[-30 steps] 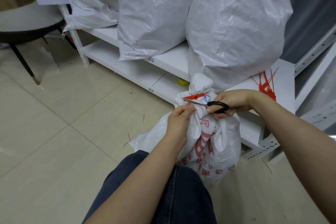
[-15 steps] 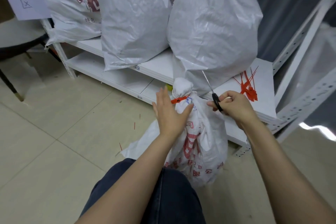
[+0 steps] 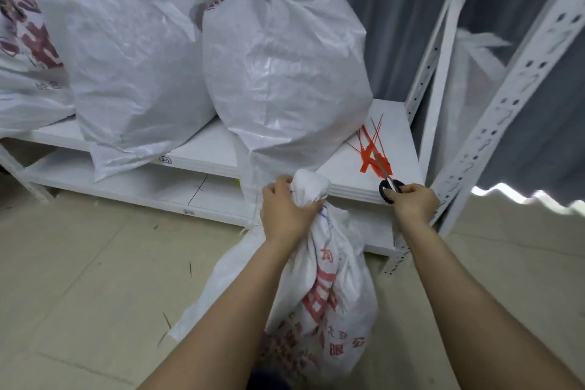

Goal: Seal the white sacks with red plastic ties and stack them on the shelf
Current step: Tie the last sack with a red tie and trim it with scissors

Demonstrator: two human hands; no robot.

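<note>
L hand (image 3: pixel 285 210) now wraps the neck of the white sack (image 3: pixel 326 288), fingers (image 3: pixel 278 183) curled tight just under the bunched top; half a sec ago it lay flat & open there. The neck's red tie is hidden under those fingers. R hand (image 3: pixel 414 204) has carried the scissors (image 3: pixel 390 190) off the neck to the shelf (image 3: pixel 205 149) edge, fingers closed thru the black loops, blades pointing at the spare red ties (image 3: pixel 370 153) just beyond. Trimming looks done. The sack, on the floor below the L fingers, seems sealed & ready to go up by the stacked sacks (image 3: pixel 285 73)
</note>
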